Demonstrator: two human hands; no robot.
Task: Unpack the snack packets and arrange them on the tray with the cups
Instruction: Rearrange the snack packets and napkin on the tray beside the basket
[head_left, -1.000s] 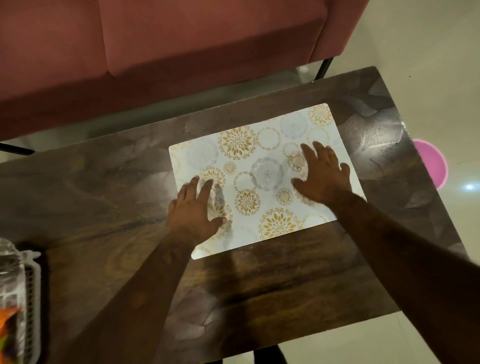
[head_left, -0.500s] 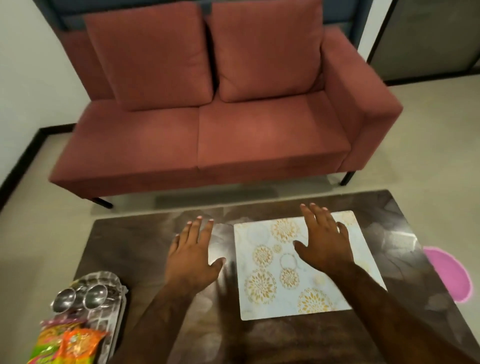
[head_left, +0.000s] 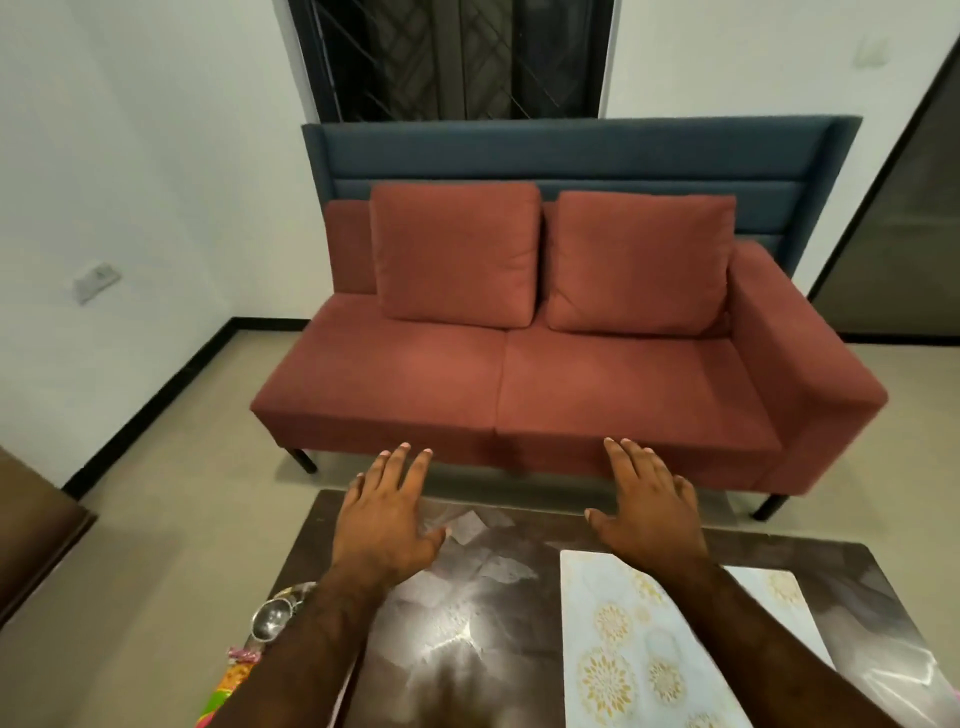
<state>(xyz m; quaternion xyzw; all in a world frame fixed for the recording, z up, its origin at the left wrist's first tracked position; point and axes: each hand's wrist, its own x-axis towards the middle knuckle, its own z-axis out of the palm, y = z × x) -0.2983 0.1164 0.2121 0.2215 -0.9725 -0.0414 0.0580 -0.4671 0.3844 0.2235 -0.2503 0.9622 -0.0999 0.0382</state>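
My left hand (head_left: 387, 519) and my right hand (head_left: 647, 506) hover open and empty, fingers spread, over the far part of the dark wooden table (head_left: 467, 639). A white placemat with gold flower patterns (head_left: 628, 654) lies on the table under my right forearm. At the table's left edge a shiny steel cup (head_left: 271, 618) shows beside my left forearm. Colourful snack packets (head_left: 234, 680) lie just in front of it, mostly hidden by the arm. The tray under them is hidden.
A red two-seat sofa (head_left: 545, 374) with two back cushions stands just beyond the table, against a blue panel. A dark window is above it. Beige floor lies to the left, and a brown furniture edge (head_left: 36, 519) is at far left.
The view has tilted up from the table to the sofa and wall. Both hands have lifted off the placemat and moved toward the table's far edge, still open.
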